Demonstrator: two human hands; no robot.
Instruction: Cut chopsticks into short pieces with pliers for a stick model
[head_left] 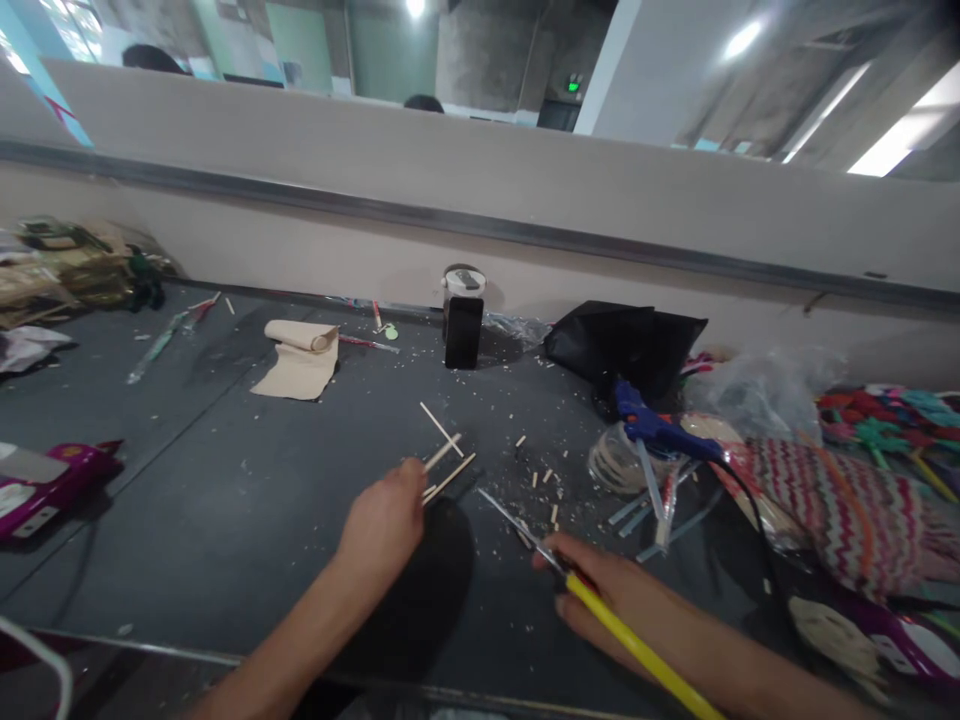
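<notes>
My left hand [384,515] is closed around several thin wooden sticks [450,478], whose ends poke out toward the right. Another thin stick [441,428] crosses just beyond them. In my right hand [600,590] is a yellow-handled tool with a narrow metal blade [626,635]; its pointed tip aims at the sticks, a short way apart from them. The fingers hide part of it, so I cannot make out its exact kind. Short cut stick pieces [547,476] and pale crumbs lie on the dark table [300,510] between and beyond my hands.
A black phone [463,333] leans on a white container [463,282]. At right are a blue glue gun [660,430] with its cord, a tape roll [622,460], glue sticks [652,500], a black bag [622,340] and striped knitting [832,510]. Left lie rolled fabric [300,360] and a magenta device [56,490].
</notes>
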